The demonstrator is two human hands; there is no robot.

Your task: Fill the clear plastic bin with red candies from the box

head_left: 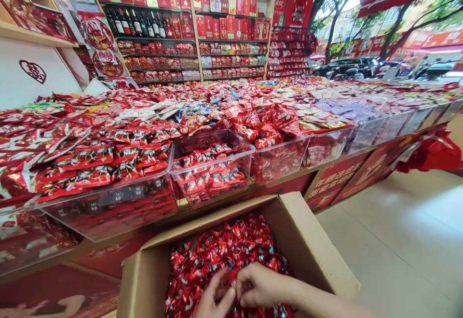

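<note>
An open cardboard box (307, 231) holds a heap of small red-wrapped candies (231, 241). Over the heap, near its front, my left hand (217, 296) has its thumb and fingers curved and apart, touching the candies; nothing can be made out in its grasp. Beside it on the right, my right hand (258, 284) is closed, its fingers bent down against the candies, and what it holds is hidden among red wrappers. The two hands nearly touch. Just beyond the box, a clear plastic bin (213, 166) is partly filled with similar red candies.
More clear bins (282, 163) heaped with packaged sweets line the display counter. Shelves (197, 43) with red boxes, bottles and packets stand behind. A white cabinet is at the left, tiled floor (390, 231) at the right, and parked vehicles (347, 64) are outside.
</note>
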